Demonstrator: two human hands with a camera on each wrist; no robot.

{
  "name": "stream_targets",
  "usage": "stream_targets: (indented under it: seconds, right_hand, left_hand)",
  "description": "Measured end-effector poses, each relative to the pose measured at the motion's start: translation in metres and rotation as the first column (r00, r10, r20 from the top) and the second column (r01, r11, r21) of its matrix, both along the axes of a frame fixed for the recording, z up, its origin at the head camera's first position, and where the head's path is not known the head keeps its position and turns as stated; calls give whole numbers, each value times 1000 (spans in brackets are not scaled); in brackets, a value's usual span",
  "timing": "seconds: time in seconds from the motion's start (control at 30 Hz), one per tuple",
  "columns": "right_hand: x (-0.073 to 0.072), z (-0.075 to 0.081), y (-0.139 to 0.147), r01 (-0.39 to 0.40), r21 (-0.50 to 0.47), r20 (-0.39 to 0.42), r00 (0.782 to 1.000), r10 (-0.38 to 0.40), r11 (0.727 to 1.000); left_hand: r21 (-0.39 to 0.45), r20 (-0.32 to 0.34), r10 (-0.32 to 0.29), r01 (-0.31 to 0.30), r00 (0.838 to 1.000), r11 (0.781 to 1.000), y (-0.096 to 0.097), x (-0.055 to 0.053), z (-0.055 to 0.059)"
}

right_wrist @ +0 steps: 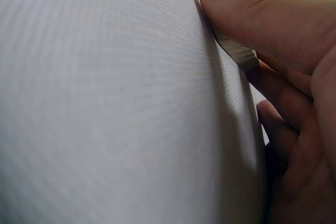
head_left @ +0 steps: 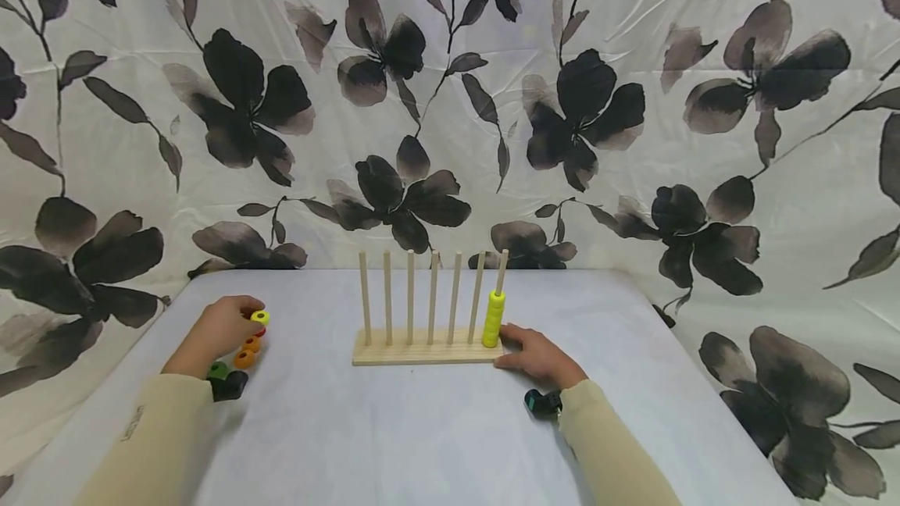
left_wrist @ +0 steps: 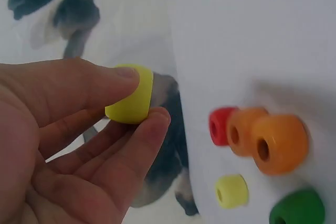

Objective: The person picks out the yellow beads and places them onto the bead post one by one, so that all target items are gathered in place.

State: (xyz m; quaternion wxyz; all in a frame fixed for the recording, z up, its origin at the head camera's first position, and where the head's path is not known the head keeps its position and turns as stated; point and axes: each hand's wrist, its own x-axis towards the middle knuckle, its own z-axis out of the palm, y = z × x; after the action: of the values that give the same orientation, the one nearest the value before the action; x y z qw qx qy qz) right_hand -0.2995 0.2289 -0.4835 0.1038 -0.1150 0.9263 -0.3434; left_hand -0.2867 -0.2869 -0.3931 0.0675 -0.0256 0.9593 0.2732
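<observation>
In the head view my left hand (head_left: 219, 330) is raised at the left side of the table. Between thumb and fingers it pinches a yellow bead (left_wrist: 131, 100), seen closely in the left wrist view. Beside it on the table lie a red bead (left_wrist: 220, 125), two orange beads (left_wrist: 283, 144), a second yellow bead (left_wrist: 232, 191) and a green bead (left_wrist: 299, 209). My right hand (head_left: 540, 356) grips the right end of a wooden peg rack (head_left: 422, 357), thumb at the front edge. Several yellow beads (head_left: 494, 320) are stacked on the rack's rightmost peg; the other pegs are bare.
A white-covered table (head_left: 394, 436) carries everything. Behind it and along both sides hangs a floral cloth (head_left: 478, 139). Each wrist wears a small dark device, and the left one (head_left: 229, 386) stands close to the green bead.
</observation>
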Motion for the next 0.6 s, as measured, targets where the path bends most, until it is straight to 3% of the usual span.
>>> stream_targets:
  seconds: [0.13, 0.6]
  right_hand:
    - [1, 0, -1, 4, -2, 6, 1000, -4, 1000]
    - [3, 4, -3, 3, -8, 8, 1000, -3, 1000]
  left_hand:
    - [24, -10, -5, 5, 1000, 1000, 12, 2, 4]
    - [76, -76, -101, 107, 992, 991, 46, 8, 26]
